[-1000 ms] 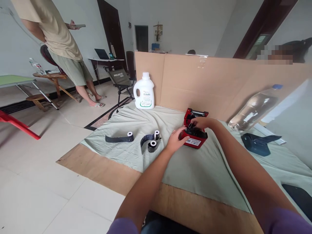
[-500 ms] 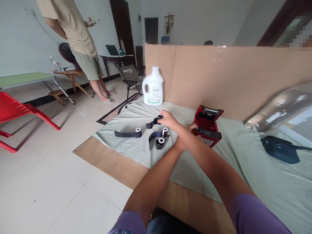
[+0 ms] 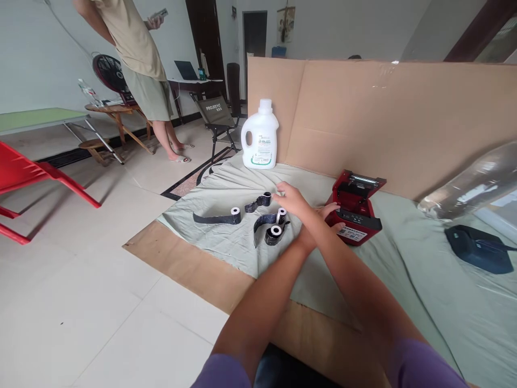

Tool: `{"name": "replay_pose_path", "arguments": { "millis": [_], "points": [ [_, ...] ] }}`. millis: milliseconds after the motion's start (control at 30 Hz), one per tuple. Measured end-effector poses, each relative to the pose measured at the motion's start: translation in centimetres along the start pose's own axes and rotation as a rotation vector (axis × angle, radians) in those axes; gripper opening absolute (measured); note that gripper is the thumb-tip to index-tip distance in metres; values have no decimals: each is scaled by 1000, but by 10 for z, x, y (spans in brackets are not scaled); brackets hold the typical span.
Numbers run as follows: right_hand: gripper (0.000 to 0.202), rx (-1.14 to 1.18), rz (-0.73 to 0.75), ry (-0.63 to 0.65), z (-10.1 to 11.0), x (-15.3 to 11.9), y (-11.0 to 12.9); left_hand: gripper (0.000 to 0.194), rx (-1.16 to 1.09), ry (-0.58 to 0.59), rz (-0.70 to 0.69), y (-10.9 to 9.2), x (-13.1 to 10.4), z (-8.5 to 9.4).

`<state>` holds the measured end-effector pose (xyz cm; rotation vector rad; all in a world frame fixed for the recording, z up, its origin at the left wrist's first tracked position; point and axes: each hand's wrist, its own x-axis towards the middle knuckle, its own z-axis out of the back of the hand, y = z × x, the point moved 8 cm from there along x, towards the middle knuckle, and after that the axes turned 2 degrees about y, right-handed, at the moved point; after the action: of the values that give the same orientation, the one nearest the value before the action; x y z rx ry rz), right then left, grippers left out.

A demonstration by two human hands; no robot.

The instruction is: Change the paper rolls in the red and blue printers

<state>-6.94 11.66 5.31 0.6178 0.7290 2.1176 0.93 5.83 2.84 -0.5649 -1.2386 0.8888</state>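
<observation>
My arms are crossed. My left hand [image 3: 332, 214] grips the near left corner of a red portable printer [image 3: 355, 215], its fingers and thumb apart on the casing. The printer's lid stands up, and the inside shows no roll that I can make out. My right hand [image 3: 291, 198] is open just beside a small black roll [image 3: 264, 200], whose loose strip trails left on the cloth. More black rolls with white cores lie nearby: one on the left [image 3: 235, 215] with a long strip, one at the right [image 3: 281, 216] with a curled strip, and one in front [image 3: 275, 233].
A white jug [image 3: 260, 134] stands behind the rolls against a cardboard panel [image 3: 363, 113]. At right are a dark blue flat-headed tool [image 3: 479, 250] and a clear plastic-wrapped bundle [image 3: 476, 180]. Green cloth [image 3: 226, 248] covers the board. A person [image 3: 141, 59] stands far left, phone in hand.
My right hand has let go of the small black roll and drawn slightly back to the right of it. The left hand stays on the printer. The view has shifted a little.
</observation>
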Motion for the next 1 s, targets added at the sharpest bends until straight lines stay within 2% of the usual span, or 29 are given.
{"name": "replay_pose_path", "arguments": {
  "millis": [100,300,467,567,700,800,1000],
  "points": [
    [23,51,107,74,9,-23,1,52,-13,24,7,1,0,-2],
    [35,29,70,213,3,-49,-8,55,12,37,35,1,-2,-3],
    [13,-22,74,250,-4,-56,-2,61,42,88,62,1,-3,-6],
    [11,-24,92,198,1,-58,3,63,47,85,42,0,-3,-6],
    [32,91,174,62,20,-60,13,60,34,40,20,-1,-5,-3],
    [44,281,236,19,30,-61,16,60,0,50,9,1,-5,-5],
    [34,656,135,23,48,-61,8,51,-33,68,-13,6,-5,-6]
  ]
}}
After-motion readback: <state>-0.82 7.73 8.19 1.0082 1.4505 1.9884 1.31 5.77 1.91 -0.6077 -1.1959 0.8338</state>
